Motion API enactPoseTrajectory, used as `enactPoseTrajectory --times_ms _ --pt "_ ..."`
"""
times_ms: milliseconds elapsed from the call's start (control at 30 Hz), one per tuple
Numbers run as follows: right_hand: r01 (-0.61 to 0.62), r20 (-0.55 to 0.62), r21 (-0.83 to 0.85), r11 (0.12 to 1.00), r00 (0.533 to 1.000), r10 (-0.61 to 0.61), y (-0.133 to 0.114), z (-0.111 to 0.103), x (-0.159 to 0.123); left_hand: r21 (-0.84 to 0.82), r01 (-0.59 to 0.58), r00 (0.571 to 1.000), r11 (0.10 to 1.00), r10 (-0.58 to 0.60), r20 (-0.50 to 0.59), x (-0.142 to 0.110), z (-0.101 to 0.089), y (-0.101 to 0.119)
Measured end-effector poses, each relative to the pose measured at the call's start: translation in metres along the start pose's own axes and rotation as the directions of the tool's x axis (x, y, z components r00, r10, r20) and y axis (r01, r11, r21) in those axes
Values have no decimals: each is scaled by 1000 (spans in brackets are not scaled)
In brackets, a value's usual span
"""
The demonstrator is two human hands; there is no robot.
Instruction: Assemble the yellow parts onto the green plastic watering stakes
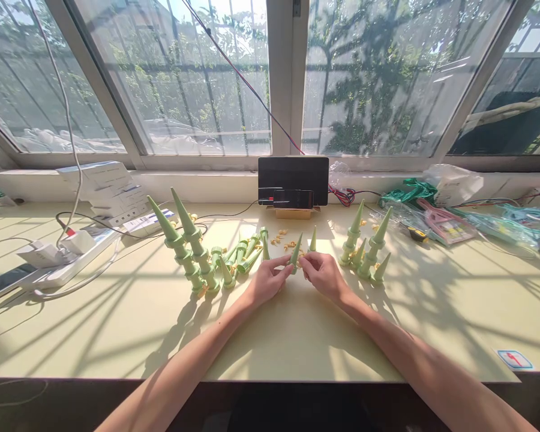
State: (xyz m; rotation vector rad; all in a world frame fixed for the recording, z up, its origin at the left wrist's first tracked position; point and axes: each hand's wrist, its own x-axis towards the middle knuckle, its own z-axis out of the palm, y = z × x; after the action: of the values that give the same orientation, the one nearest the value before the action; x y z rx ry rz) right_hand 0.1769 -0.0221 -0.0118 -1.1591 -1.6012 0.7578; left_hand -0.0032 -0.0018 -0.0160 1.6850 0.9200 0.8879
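My left hand is closed on a green cone, its pointed tip upward, held just above the table. Close beside it, my right hand is pinched at the cone's right side; whatever lies between its fingertips is too small to make out. Another green cone stands behind my right hand. Small yellow clip-like pieces lie scattered beyond both hands. To the left are loose green tubular pieces and two tall green spiked stacks. More spiked stacks with shorter cones stand on the right.
A dark tablet with a phone before it leans at the back. White boxes and a power strip with cables occupy the left. Plastic bags, a tape measure and a numbered label are on the right.
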Motion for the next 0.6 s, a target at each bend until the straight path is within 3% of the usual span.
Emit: enactPoseTrajectory --times_ms 167,367,500,600 --pt "-8 -46 -9 1000 999 8 -3 3 -2 26 -8 1000 1000 8 4 1 1 1" --pt "97 -32 -108 989 994 -101 -11 4 -7 -26 72 997 997 -72 -10 1 2 6" --pt "136 -22 -152 979 990 -141 -11 4 -7 -73 135 990 988 -133 37 0 2 9" --pt "148 -37 -170 974 987 -157 -10 5 -7 -100 121 991 988 -115 68 1 2 8"
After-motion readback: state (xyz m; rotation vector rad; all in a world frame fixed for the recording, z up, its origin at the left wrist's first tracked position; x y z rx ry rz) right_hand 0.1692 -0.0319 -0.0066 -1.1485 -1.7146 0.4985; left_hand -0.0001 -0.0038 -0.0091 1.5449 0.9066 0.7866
